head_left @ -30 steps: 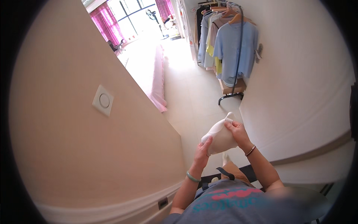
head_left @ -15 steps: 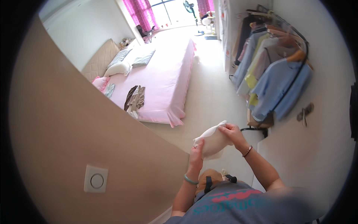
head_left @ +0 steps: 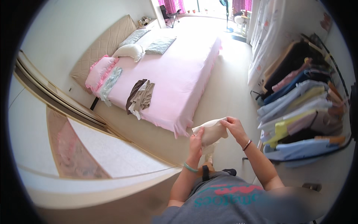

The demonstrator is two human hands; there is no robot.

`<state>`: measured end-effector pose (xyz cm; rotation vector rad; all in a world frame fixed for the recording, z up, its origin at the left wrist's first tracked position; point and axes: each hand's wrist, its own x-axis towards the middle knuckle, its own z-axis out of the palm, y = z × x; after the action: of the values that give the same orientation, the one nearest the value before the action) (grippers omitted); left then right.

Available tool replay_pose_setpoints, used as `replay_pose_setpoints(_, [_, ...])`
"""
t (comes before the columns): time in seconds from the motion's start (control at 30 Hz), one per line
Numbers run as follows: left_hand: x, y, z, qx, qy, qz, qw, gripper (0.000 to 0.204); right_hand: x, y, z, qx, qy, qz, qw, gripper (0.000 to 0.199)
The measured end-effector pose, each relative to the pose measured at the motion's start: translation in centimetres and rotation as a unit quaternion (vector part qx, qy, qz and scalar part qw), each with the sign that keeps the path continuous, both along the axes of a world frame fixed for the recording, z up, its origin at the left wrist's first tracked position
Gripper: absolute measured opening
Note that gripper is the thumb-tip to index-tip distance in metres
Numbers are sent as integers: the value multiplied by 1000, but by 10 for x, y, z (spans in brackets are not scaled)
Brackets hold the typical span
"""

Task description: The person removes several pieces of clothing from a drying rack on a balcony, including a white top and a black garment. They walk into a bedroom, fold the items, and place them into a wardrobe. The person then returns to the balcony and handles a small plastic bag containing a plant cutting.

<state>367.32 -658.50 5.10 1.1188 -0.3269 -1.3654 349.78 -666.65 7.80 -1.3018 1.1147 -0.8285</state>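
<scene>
A cream-coloured piece of cloth (head_left: 212, 132), softly curved and with a wavy edge, is stretched between my hands in front of my body. My left hand (head_left: 195, 143) grips its left side, thumb on top. At the upper right corner my right hand (head_left: 235, 127) pinches the cloth between thumb and fingers. What kind of cloth item it is, I cannot make out. Beyond my hands, brown, beige and white clothes (head_left: 141, 98) lie in a loose heap near the corner of a pink-sheeted bed (head_left: 175, 87).
Several pillows, among them a pink frilled pillow (head_left: 100, 71), lie toward the headboard (head_left: 100, 48). On the right stands a clothes rack (head_left: 345, 74) full of hanging garments. A sliding-door wardrobe (head_left: 123, 149) is on the left. Pale floor (head_left: 220, 93) runs between bed and rack.
I have moved forward past the wall with the switch, into the room. The bed and rack appear closer, and the wardrobe has come into view. Both hands still hold the cloth.
</scene>
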Motion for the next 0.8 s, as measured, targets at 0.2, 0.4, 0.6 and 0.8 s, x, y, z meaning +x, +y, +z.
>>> replay_pose_setpoints(0.2, [40,-113,-33,23,37,-43,998,27,28,-127,-8,47,-17,2,999,22])
replay_pose_setpoints(0.4, [55,-208,-55,45,54,17,997,28,49,-242,-32,51,13,28,998,23])
replay_pose_setpoints(0.6, [68,-320,-77,58,74,31,995,28,64,-368,-45,76,25,58,995,27])
replay_pose_setpoints(0.8, [63,-448,-25,88,35,62,994,24,65,-504,-30,13,107,96,990,31])
